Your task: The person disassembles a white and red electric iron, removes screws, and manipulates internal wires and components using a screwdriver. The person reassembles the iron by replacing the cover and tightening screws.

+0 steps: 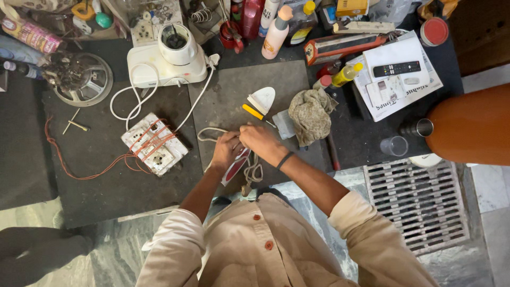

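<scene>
Seen from above, a person in a beige buttoned shirt with rolled sleeves leans over a dark, cluttered surface [95, 154]. Both hands meet at the middle of the view over a red and white clothes iron [235, 166], which lies on a grey mat [223, 101] near the front edge. The left hand [226, 150] is closed around the iron's upper part, fingers curled over it. The right hand [259, 141], with a dark band at the wrist, presses close beside the left, its fingers bent and pinching at the top of the iron; exactly what they grip is hidden. A pale braided cord [254, 171] loops from under the hands and trails toward the person's chest. Just beyond the hands lie a yellow-handled screwdriver [253, 111], a white iron-shaped plate [263, 99] and a crumpled cloth [309, 114]. To the left sit a white switchboard wrapped in orange wire [154, 143] and a white mixer base [167, 64]. To the right, a remote control [397, 68] rests on papers.
</scene>
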